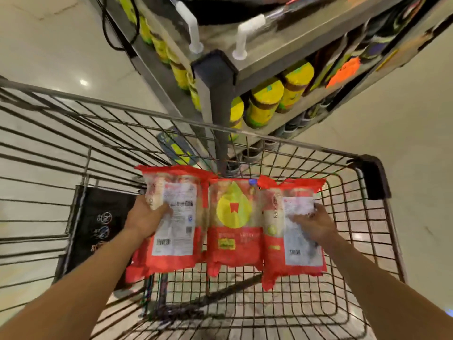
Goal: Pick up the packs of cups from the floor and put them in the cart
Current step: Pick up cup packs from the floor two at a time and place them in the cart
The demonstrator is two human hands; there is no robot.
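Note:
Three red and clear packs of cups sit side by side inside the wire cart. My left hand grips the left pack at its left edge. My right hand presses on the right pack, fingers spread over its white label. Between them is the middle pack with a yellow drop-shaped logo, squeezed by the two outer packs. All three packs are low in the basket, near its far end; I cannot tell whether they rest on the wire floor.
A metal shelf rack with yellow-lidded jars stands right beyond the cart's front. A black folded seat panel hangs at the cart's left side. Pale tiled floor lies on both sides.

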